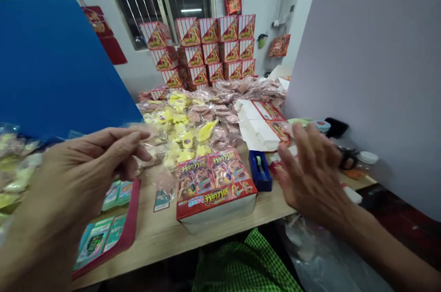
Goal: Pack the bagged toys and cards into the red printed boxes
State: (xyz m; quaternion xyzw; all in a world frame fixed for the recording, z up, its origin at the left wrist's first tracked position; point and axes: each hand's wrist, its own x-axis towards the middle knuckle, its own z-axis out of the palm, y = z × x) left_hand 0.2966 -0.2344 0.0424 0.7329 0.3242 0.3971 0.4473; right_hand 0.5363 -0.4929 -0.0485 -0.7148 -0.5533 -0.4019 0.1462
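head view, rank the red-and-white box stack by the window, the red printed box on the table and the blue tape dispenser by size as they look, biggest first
1) Stack of red-and-white cardboard boxes
2) Red printed cardboard box, though nearness to the camera may exaggerate it
3) Blue plastic tape dispenser

One left hand (82,177), one right hand (312,177), one tape dispenser (260,171), one red box (216,188) (stacked cartons (206,48): too many to count).
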